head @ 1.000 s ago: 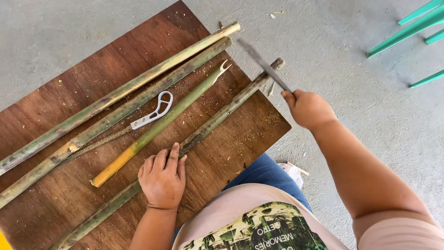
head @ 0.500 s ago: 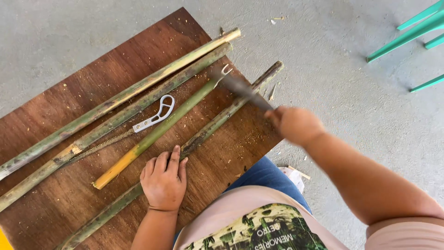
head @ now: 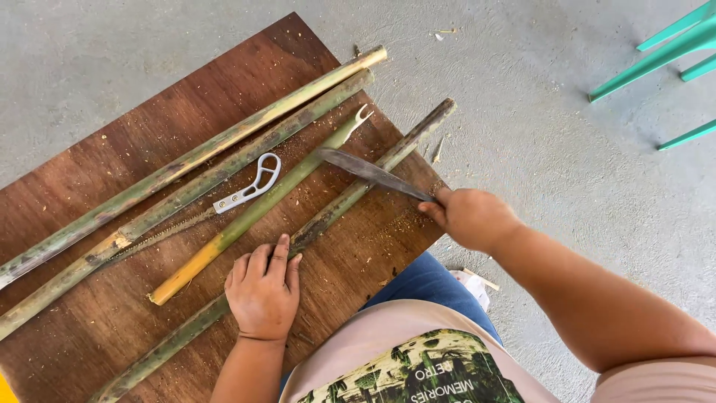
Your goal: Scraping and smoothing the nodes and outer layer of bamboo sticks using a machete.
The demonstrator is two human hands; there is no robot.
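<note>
My right hand (head: 471, 217) grips the handle of a long knife (head: 365, 172), whose dark blade lies across a mottled bamboo strip (head: 337, 210) near its far end. That strip runs diagonally along the near edge of a brown wooden board (head: 186, 112). My left hand (head: 263, 289) presses flat on the same strip, fingers together. Beyond it lie a green-to-yellow bamboo stick with a forked tip (head: 257, 211), two longer bamboo poles (head: 216, 160) and a small saw with a white handle (head: 250, 190).
The board rests on a grey concrete floor (head: 522, 89) strewn with bamboo chips. Teal chair legs (head: 664, 52) stand at the upper right. My knee in blue jeans (head: 425, 280) is below the board's edge.
My right hand swung the knife down from a raised position to the strip, blade now lying on the bamboo. My left hand stayed on the strip.
</note>
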